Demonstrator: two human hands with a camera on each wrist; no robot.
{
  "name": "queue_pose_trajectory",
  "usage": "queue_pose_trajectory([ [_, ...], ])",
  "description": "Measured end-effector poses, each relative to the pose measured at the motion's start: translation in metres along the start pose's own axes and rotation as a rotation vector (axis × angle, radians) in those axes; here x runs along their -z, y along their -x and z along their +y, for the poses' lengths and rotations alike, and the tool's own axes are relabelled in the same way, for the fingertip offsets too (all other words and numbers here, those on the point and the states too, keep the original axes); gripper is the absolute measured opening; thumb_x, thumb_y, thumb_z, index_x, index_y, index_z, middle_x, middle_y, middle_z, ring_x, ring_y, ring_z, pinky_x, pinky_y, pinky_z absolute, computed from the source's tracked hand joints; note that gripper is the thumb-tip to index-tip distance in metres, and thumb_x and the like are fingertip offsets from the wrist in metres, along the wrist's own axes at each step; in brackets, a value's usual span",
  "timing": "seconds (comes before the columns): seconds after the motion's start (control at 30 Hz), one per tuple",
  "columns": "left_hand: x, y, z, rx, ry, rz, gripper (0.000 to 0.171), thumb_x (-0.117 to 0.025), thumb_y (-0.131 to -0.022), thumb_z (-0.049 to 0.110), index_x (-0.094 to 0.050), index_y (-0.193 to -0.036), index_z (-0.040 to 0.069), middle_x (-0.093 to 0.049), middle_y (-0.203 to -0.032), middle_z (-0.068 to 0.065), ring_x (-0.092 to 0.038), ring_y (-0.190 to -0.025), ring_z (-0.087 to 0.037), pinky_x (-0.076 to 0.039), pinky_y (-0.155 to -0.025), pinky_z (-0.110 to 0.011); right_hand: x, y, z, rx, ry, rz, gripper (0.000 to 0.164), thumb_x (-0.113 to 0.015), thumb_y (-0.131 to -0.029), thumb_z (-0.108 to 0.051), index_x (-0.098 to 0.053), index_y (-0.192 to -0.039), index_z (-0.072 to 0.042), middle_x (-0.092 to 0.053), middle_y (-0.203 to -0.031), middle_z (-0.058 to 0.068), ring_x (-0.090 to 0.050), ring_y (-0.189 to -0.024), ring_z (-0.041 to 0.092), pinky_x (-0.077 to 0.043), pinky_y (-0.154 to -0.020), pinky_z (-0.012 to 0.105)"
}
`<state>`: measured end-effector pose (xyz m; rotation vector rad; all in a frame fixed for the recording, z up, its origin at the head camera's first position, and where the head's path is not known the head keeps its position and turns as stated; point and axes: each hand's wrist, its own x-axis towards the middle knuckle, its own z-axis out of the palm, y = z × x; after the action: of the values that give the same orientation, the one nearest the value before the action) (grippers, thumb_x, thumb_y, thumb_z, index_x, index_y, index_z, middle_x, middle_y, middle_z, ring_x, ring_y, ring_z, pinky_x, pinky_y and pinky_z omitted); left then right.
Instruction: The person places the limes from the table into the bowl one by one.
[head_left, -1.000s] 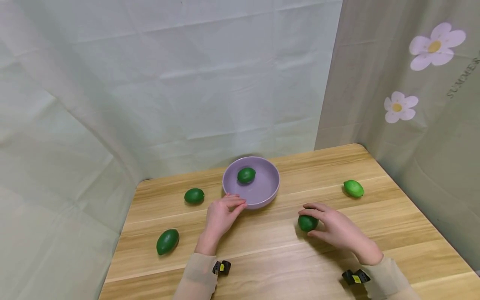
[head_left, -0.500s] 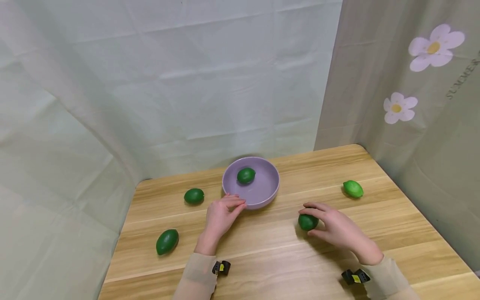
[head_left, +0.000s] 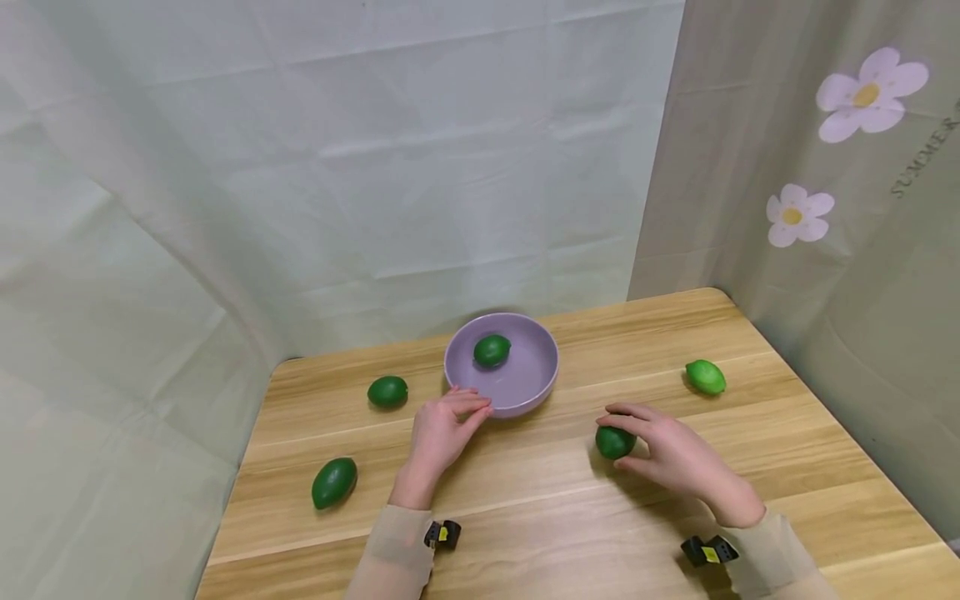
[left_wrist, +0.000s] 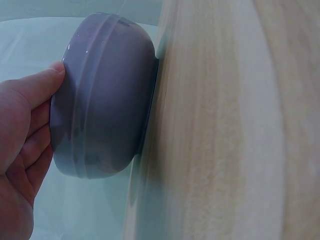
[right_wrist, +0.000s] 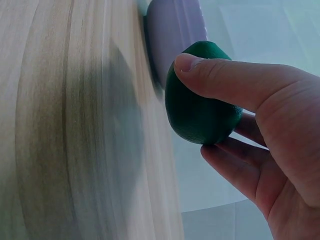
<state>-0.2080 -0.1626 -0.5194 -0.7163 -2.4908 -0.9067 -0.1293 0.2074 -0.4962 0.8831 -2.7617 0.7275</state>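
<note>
My left hand (head_left: 442, 433) pinches the near rim of a round purple bowl (head_left: 525, 392) between thumb and fingers. In the left wrist view the thumb lies against the outside of the bowl (left_wrist: 107, 100), which stands upright on the table. Inside the bowl is one dark green lime (head_left: 492, 351). My right hand (head_left: 678, 458) grips another dark green lime (head_left: 614, 442), to the right of the bowl. The right wrist view shows this lime (right_wrist: 200, 115) between thumb and fingers, held off the tabletop, its shadow on the wood.
Two dark green limes lie at the left, one lime (head_left: 387, 392) beside the bowl and one lime (head_left: 334, 483) nearer the front. A brighter green lime (head_left: 706, 377) rests at the right of the wooden table (head_left: 540, 533). Pale curtains (head_left: 450, 167) hang behind the table and at both sides.
</note>
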Motion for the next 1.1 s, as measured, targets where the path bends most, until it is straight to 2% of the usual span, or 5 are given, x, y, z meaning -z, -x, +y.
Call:
queue_pose_trajectory([
  [0.43, -0.0012, 0.0002, -0.0011, -0.017, 0.002, 0.009, 0.016, -0.079, -0.087, 0.033, -0.081, -0.099, 0.023, -0.076, -0.098, 0.01, -0.069, -0.103, -0.009, -0.045, -0.108, -0.031, 0.0006, -0.0001, 0.0012, -0.005, -0.008, 0.023, 0.065, -0.089, -0.075, -0.026, -0.063, -0.134, -0.024, -0.054, -0.142, 0.0, -0.057, -0.125, 0.021, -0.054, -0.097, 0.041],
  [0.73, -0.0006, 0.0003, -0.0009, -0.007, 0.006, 0.006, 0.016, -0.08, -0.086, 0.031, -0.081, -0.099, 0.021, -0.076, -0.098, 0.009, -0.069, -0.103, -0.01, -0.046, -0.108, -0.031, 0.0016, -0.0012, 0.0021, 0.002, -0.003, 0.046, 0.066, -0.09, -0.073, -0.024, -0.063, -0.133, -0.023, -0.056, -0.141, 0.007, -0.059, -0.122, 0.024, -0.055, -0.095, 0.043],
  [0.93, 0.0, 0.0004, -0.0008, -0.002, 0.001, -0.003, 0.015, -0.08, -0.086, 0.031, -0.081, -0.099, 0.023, -0.076, -0.098, 0.01, -0.069, -0.103, -0.008, -0.045, -0.108, -0.03, 0.0034, -0.0037, 0.0034, 0.017, 0.006, 0.065, 0.065, -0.091, -0.072, -0.023, -0.065, -0.131, -0.02, -0.058, -0.137, 0.007, -0.06, -0.12, 0.024, -0.055, -0.094, 0.043],
  [1.1, 0.0, 0.0003, -0.0011, -0.001, 0.0, -0.007, 0.016, -0.079, -0.087, 0.033, -0.081, -0.1, 0.024, -0.075, -0.099, 0.011, -0.069, -0.104, -0.008, -0.045, -0.108, -0.03, 0.0045, -0.0052, 0.0029, 0.006, -0.002, 0.064, 0.065, -0.091, -0.073, -0.023, -0.064, -0.132, -0.023, -0.058, -0.137, 0.006, -0.06, -0.12, 0.023, -0.055, -0.095, 0.043],
])
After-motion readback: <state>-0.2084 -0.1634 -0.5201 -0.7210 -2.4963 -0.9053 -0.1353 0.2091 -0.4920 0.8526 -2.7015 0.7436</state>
